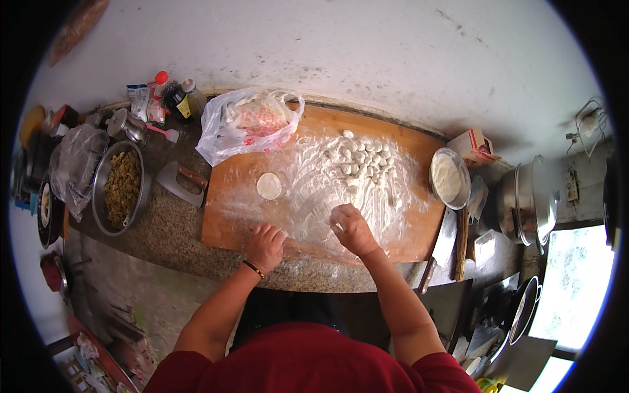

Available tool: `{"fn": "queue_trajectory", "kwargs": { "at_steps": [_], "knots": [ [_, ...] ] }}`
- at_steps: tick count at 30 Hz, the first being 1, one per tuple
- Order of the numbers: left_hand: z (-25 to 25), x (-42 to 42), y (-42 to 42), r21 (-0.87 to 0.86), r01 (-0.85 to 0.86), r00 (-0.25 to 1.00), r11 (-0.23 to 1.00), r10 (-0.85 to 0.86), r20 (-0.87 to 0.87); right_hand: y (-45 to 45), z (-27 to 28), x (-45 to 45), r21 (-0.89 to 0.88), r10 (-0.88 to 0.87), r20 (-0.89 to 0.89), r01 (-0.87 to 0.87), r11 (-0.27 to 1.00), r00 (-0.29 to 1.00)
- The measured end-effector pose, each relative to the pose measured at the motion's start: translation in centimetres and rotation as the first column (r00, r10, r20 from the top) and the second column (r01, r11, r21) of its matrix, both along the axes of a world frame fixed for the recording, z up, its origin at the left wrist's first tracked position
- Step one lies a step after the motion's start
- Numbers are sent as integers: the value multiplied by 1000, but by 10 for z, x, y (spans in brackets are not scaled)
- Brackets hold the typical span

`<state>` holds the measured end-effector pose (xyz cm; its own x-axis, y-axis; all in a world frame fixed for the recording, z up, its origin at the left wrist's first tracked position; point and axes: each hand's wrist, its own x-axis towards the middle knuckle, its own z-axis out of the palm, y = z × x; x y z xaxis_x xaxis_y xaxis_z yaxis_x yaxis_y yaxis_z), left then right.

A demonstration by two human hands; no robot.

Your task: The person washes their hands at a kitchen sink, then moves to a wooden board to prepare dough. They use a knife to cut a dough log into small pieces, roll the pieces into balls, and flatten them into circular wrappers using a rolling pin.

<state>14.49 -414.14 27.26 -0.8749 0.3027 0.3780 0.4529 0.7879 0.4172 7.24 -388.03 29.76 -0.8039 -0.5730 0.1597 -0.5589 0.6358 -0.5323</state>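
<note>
A floured wooden board lies before me on the stone counter. My left hand rests at its front edge with fingers curled; whatever may be under them is hidden. Over the floury middle part, my right hand has bent, flour-dusted fingers, and I cannot tell if they pinch anything. One flat, round dough wrapper lies on the board beyond my left hand. Several small dough pieces are clustered in loose flour farther back, on the right side.
Left of the board are a mezzaluna-like chopper and a metal bowl of filling. A plastic bag covers the board's back left corner. A flour bowl, cleaver and wooden stick line the right side.
</note>
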Motion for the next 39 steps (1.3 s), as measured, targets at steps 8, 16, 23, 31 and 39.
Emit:
{"fn": "queue_trajectory", "kwargs": {
  "at_steps": [8, 16, 23, 31, 39],
  "knots": [
    [8, -7, 28, 41, -149, 983, 988, 144, 114, 28, 12, 25, -155, -347, 119, 363, 919, 930],
    [7, -32, 30, -211, -81, 972, 974, 124, 200, 36, -16, 56, 348, -331, -42, 324, 880, 943],
    [10, -20, 32, -291, 14, 951, 956, 78, 299, 45, -16, 83, 394, -335, 64, 284, 874, 940],
    [12, -39, 48, -271, -183, 938, 945, 251, 239, 50, -14, 20, 329, -263, 58, 230, 916, 963],
    [-5, -19, 42, -275, -219, 920, 936, 292, 260, 42, -7, 18, 430, -217, 21, 187, 883, 976]
  ]
}}
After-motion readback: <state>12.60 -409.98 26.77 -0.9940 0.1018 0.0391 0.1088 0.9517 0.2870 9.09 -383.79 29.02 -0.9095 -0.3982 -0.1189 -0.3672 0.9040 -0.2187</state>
